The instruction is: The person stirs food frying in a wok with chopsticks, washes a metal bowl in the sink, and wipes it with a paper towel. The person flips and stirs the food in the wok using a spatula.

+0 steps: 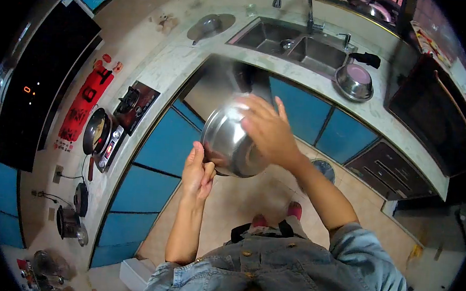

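A shiny stainless steel bowl [228, 132] is held tilted in front of my body, over the floor near the counter. My left hand [196, 172] is closed on the rim at its lower left, thumb pointing up. My right hand [268, 129] lies against the bowl's upper right side with its fingers stretched out, smeared a little by motion. Beyond the bowl's upper edge is a pale grey blur that I cannot make out. The inside of the bowl is hidden from me.
Ahead is a double sink [271, 38] with a tap [310, 14]. A metal basin [354, 82] stands at its right. To the left, a frying pan [96, 129] sits on a cooker beside a gas hob [136, 107]. A bin [323, 171] stands below the counter.
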Action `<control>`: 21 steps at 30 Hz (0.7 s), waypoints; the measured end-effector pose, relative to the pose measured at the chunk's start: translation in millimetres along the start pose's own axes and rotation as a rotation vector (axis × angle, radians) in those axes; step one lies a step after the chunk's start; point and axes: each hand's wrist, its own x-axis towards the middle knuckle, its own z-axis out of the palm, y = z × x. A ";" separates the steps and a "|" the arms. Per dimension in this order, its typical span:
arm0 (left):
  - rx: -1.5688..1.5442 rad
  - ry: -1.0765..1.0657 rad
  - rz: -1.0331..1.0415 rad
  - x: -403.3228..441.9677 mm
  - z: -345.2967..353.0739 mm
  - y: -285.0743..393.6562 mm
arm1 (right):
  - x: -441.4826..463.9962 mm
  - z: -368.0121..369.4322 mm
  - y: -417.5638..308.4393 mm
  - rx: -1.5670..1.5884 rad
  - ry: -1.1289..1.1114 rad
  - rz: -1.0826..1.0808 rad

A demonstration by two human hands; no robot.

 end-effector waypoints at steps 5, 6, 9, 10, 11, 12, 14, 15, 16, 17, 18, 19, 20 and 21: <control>-0.277 0.087 -0.152 -3.5 -6.9 -1.5 | -8.5 1.2 43.8 0.584 -0.063 0.361; -0.277 0.088 -0.150 -3.9 -7.7 -1.6 | -12.6 -1.0 44.2 0.585 -0.064 0.359; -0.415 0.080 -0.232 -2.4 -12.7 -5.2 | -30.7 5.9 45.1 0.892 0.098 0.420; -0.581 0.060 -0.236 1.9 -19.2 -9.9 | -39.8 10.8 45.8 0.895 0.093 0.421; -0.745 0.037 -0.239 6.1 -21.9 -11.1 | -47.6 13.4 46.6 0.958 0.124 0.468; -0.745 0.038 -0.237 8.0 -20.0 -10.4 | -54.7 17.1 46.4 1.020 0.158 0.516; -0.901 0.140 -0.243 11.3 -12.6 -12.2 | -67.6 31.2 42.7 0.961 0.211 0.498; -0.900 0.137 -0.244 12.5 -8.7 -13.7 | -73.8 38.0 40.6 0.899 0.263 0.480; -0.981 0.177 -0.265 13.9 -4.4 -15.2 | -80.1 44.8 38.5 0.897 0.269 0.479; -1.063 0.216 -0.286 15.1 -0.8 -16.2 | -85.8 52.2 36.2 0.796 0.300 0.402; -1.144 0.256 -0.307 16.2 1.3 -16.1 | -90.8 58.4 33.0 0.694 0.329 0.325; -1.146 0.260 -0.303 18.6 0.0 -18.4 | -95.2 61.7 27.2 0.591 0.357 0.250; -1.143 0.256 -0.307 20.4 1.1 -18.6 | -100.9 63.3 19.1 0.588 0.362 0.251; -1.139 0.302 -0.289 22.7 3.6 -18.7 | -106.7 63.6 9.3 0.391 0.270 0.219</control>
